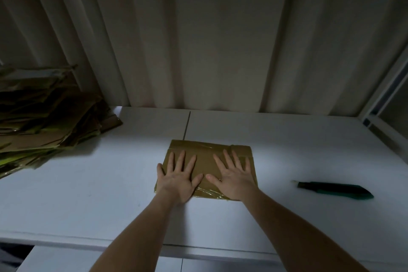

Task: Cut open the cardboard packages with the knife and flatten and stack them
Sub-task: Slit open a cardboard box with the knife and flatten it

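Left hand [179, 180] and right hand [234, 178] press flat, fingers spread, on the flattened package [206, 162]. The knife [334, 190] lies on the table [88, 183], well right.

Your left hand [178, 180] and right hand [235, 178] cover the middle of the flattened cardboard package [207, 162], so nothing beneath your fingers can be read. Far left of your fingers, the stack of flattened cardboard [46, 121] runs past the frame edge. Right of your fingers, the knife [335, 190] blade is too blurred to judge.

Left hand [179, 180], right hand [234, 178] flat, splayed
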